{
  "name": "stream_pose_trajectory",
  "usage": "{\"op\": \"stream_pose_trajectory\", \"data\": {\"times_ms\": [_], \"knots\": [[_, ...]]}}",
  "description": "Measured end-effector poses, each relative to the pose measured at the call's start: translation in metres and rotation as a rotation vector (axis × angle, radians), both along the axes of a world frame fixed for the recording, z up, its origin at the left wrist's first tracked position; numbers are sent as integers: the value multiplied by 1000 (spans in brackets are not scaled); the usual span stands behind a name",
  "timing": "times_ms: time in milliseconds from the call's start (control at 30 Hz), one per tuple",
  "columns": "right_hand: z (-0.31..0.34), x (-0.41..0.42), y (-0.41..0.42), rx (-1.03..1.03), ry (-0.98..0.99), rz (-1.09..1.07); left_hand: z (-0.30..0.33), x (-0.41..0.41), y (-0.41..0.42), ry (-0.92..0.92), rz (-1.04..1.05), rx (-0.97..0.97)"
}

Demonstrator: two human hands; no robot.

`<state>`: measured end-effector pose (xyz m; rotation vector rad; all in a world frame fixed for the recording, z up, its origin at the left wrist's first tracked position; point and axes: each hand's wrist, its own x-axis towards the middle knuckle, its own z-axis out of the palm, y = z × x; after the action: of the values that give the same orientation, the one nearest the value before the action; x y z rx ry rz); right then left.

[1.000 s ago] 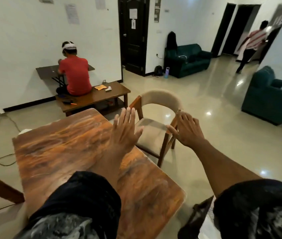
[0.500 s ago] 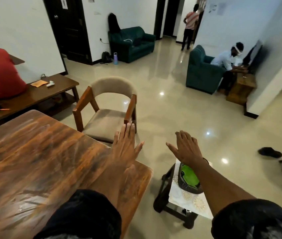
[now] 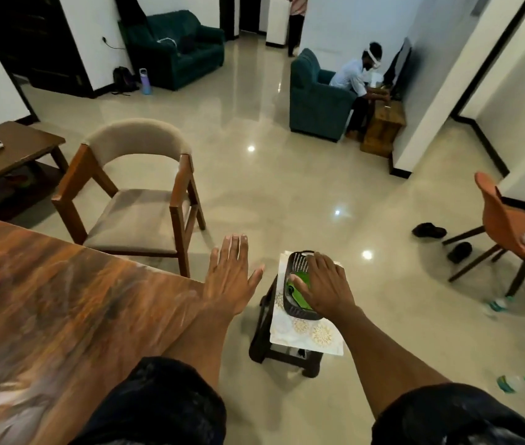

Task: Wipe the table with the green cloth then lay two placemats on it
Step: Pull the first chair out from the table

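The left hand (image 3: 230, 277) is held flat, palm down, fingers straight and close together with the thumb spread wide, at the right edge of the glossy, streaked wooden bench (image 3: 62, 309). The right hand (image 3: 322, 285) reaches down into a dark perforated plastic basket (image 3: 296, 261), thumb lying on the green cloth (image 3: 301, 281) inside; whether its fingers grip the cloth cannot be told. The basket sits on a pale floral placemat (image 3: 306, 332) atop a low dark stool (image 3: 261, 345), just right of the bench. A padded wooden chair (image 3: 133, 200) stands beyond.
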<state>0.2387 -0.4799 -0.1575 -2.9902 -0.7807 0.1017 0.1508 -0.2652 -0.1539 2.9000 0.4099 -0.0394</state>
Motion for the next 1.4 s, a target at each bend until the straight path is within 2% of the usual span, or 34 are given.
{"op": "stream_pose_trajectory", "data": {"times_ms": [333,500,667,867,1133,1400], "knots": [[-24,17,-103,38,67,-97,-3,50,-104,-37,-115,34],[-25,32,-158,68,72,-121,-8,73,-156,-40,-133,-8],[-33,36,-208,54,84,-146,-20,90,-199,-34,-180,88],[-51,28,-271,40,104,-200,-32,102,-244,-38,-217,104],[-68,41,-296,64,136,-249,-60,123,-269,-2,-265,113],[-62,88,-317,36,135,-289,-61,185,-296,-12,-306,56]]}}
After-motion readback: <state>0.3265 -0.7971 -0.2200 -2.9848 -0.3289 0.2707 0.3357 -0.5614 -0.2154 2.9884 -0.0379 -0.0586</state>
